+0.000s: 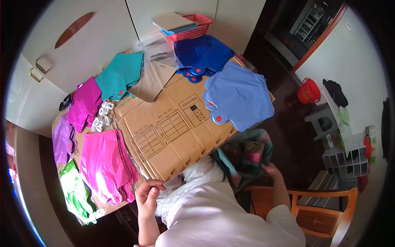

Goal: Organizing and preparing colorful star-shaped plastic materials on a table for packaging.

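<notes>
- left hand [149, 194]: fingers curled at flat cardboard [175, 105], near edge — cannot tell if pinching
- right hand [270, 169]: at right rim of slack green bag [224, 161] — grip cannot be told
- bag: right, near side

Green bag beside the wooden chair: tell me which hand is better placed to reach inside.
Likely the right hand: it is at the rim of the green bag; the left hand is farther off, by the cardboard.

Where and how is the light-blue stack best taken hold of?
Grip the light-blue stack by its near-right corner, from the right with the right hand, pinching top and underside. That corner seems to jut past the cardboard, leaving room beneath, while the scalloped left edge lies over it.
</notes>
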`<state>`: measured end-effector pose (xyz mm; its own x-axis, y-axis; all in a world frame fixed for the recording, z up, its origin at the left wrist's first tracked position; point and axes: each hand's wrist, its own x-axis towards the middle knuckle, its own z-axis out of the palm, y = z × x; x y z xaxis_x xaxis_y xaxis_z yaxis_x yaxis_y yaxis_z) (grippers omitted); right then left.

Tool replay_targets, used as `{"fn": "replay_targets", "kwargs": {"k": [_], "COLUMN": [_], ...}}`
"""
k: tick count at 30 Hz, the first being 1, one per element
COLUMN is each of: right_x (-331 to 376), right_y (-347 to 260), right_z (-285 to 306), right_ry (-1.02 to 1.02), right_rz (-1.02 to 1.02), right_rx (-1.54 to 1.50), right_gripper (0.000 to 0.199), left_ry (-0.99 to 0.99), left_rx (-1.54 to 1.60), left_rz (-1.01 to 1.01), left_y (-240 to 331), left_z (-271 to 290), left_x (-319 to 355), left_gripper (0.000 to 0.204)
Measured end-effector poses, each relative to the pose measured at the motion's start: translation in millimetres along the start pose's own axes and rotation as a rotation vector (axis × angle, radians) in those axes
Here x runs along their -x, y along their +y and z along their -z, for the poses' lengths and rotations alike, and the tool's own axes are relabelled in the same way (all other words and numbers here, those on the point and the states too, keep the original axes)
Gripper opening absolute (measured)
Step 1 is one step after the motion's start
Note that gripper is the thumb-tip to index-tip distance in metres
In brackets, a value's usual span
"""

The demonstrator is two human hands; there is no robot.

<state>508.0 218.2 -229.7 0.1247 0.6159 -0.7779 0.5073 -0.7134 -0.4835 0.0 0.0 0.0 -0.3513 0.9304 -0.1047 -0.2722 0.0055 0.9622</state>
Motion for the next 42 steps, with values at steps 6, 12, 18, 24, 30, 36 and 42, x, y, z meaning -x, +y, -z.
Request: {"fn": "replay_targets", "kwargs": {"k": [6, 12, 18, 24, 30, 36, 42], "right_x": [16, 244, 376, 503, 491, 487, 473], "right_y": [-86, -286, -363, -343, -364, -368, -373], "right_z": [-20, -65, -111, -132, -99, -85, -62], "right_ry": [-0.21, -1.031, -1.357, -0.939, -1.458, -1.462, -1.472], "right_rz": [0.251, 1.183, 1.779, 1.394, 1.245, 1.392, 1.4], "right_rx": [0.446, 0.715, -0.17, -0.709, -0.572, -0.434, -0.406], "right_gripper": [0.035, 0.02, 0.021, 0.035, 0.018, 0.015, 0.016], "left_ry": [-0.061, -0.28, 0.498, 0.391, -0.161, -0.667, -1.146], "left_rx": [-0.203, -0.348, -1.239, -1.685, -1.05, -0.956, -0.696], "left_rz": [-0.16, 0.227, 0.744, 0.775, 0.398, 0.174, 0.144], "left_y": [11, -5, -130, -130, -18, 94, 118], "left_z": [0, 65, 156, 155, 108, 68, 40], "left_x": [15, 73, 140, 161, 114, 36, -20], "left_gripper": [0.016, 0.026, 0.042, 0.044, 0.032, 0.026, 0.022]}}
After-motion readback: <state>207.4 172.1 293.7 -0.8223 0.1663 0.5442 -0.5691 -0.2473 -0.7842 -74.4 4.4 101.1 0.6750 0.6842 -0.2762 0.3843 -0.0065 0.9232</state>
